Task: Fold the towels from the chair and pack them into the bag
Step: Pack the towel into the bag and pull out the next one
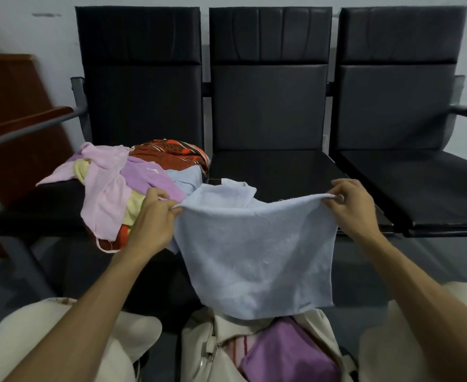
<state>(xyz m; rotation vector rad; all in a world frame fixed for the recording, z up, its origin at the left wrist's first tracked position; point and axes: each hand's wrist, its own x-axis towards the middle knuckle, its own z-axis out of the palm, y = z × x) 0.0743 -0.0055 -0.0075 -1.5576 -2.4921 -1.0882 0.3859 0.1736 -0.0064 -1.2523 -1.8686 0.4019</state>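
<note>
A light blue towel [254, 252] hangs spread in the air in front of the middle seat. My left hand [155, 216] pinches its upper left corner and my right hand [353, 208] pinches its upper right corner. A back flap of the towel lies over the top edge near the middle. On the left chair seat [34, 210] sits a heap of towels [122, 183]: pink, purple, yellow, pale blue and a red patterned one. Below the hanging towel, between my knees, a cream bag [213, 351] stands open with a folded purple towel [287, 354] inside.
Three black padded seats stand in a row against a pale wall; the middle seat [270, 172] and the right seat [419, 183] hold nothing. Grey metal armrests stick out at both ends. A dark red wooden panel [11, 111] leans at the far left.
</note>
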